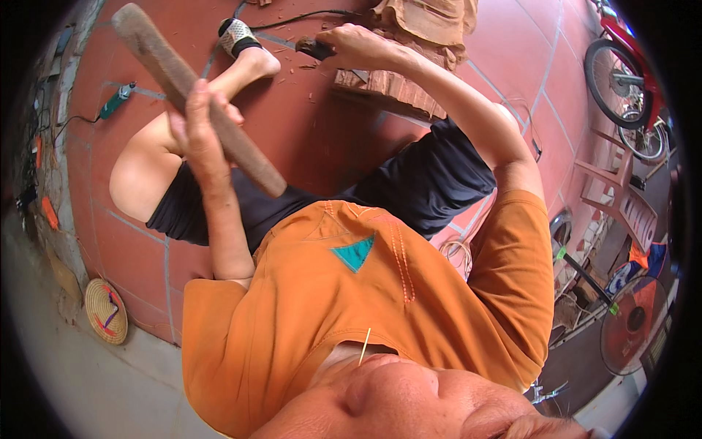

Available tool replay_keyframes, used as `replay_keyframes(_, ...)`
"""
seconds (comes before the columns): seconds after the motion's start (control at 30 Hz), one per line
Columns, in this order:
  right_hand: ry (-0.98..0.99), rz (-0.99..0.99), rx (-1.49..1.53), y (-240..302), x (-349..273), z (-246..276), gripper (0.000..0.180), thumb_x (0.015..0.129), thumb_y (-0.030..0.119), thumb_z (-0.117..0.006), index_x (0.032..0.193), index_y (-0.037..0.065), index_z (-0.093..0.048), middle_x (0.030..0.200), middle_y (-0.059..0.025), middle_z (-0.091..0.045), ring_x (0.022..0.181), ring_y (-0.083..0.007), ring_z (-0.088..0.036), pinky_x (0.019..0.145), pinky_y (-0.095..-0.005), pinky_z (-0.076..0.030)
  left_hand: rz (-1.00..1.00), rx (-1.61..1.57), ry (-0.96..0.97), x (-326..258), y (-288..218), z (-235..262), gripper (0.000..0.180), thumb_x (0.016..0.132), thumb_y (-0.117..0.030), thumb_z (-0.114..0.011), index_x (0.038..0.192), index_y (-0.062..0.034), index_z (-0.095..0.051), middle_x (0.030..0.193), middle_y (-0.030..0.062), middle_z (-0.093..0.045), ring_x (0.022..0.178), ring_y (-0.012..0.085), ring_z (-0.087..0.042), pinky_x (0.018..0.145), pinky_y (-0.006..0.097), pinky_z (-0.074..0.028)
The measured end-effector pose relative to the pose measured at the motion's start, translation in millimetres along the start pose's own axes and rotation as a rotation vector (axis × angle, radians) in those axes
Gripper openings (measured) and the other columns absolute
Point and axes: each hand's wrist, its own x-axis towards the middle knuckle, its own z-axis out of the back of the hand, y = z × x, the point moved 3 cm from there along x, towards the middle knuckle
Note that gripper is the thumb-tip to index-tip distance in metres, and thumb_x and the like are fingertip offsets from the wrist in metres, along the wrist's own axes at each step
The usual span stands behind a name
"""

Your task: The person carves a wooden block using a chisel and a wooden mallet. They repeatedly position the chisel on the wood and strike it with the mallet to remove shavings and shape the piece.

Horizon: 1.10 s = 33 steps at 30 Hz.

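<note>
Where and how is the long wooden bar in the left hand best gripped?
Probably around the middle of the wooden bar, from its near left side, as the left hand does: it is long, straight and juts out both ways, so a mid grip should balance it.

Two hands (201, 139) (358, 47), one stick (240, 144), two wheels (591, 79) (apparently).

Sits on red tiles (523, 55), near a wood block (391, 89), in an orange shirt (307, 256). Grips a bar (230, 139) with the left hand (200, 139), left of the block. Holds a dark object (314, 49), hard to identify, with the right hand (358, 45), by the block's left end. Includes a red bike (621, 79), chair (635, 212) and fan (629, 329) right of the block.
</note>
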Motion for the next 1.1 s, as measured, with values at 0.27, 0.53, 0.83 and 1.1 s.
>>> replay_keyframes(0.27,-0.005,0.017,-0.016,2.6,-0.7,0.8,0.041,0.077,0.030,-0.077,0.105,0.002,-0.068,0.086,-0.0204,-0.070,0.086,-0.0391,-0.068,0.078,-0.0483,-0.054,0.437,0.154,0.585,-13.5,38.9,2.5,0.040,0.095,-0.029,-0.069,0.121,-0.0045,-0.052,0.070,0.0022,-0.056,0.047,0.0091,-0.053,0.045,0.024,-0.047)
replay_keyframes(0.53,0.018,-0.004,0.010,4.7,-0.8,2.4,0.042,0.077,0.027,-0.076,0.110,0.003,-0.068,0.087,-0.0201,-0.071,0.086,-0.0378,-0.069,0.079,-0.0474,-0.053,-0.005,0.015,0.075,7.1,-7.1,6.0,0.034,0.092,-0.030,-0.069,0.105,-0.0033,-0.052,0.070,0.0045,-0.058,0.048,0.0114,-0.057,0.042,0.024,-0.046)
replay_keyframes(0.83,0.037,0.002,0.027,3.2,-1.8,-0.4,0.043,0.079,0.032,-0.075,0.104,-0.001,-0.065,0.088,-0.0213,-0.069,0.089,-0.0409,-0.068,0.079,-0.0483,-0.052,0.302,0.093,0.462,0.7,38.8,-6.6,0.043,0.095,-0.023,-0.068,0.128,-0.0036,-0.050,0.070,0.0025,-0.057,0.046,0.0109,-0.055,0.042,0.022,-0.046)
replay_keyframes(1.1,0.058,0.009,0.035,6.2,0.7,1.0,0.041,0.080,0.031,-0.075,0.104,-0.001,-0.064,0.086,-0.0216,-0.069,0.087,-0.0407,-0.068,0.078,-0.0486,-0.052,0.181,0.146,0.257,7.8,50.2,-4.9,0.033,0.092,-0.027,-0.069,0.108,-0.0035,-0.052,0.072,0.0035,-0.058,0.048,0.0108,-0.055,0.043,0.025,-0.047)
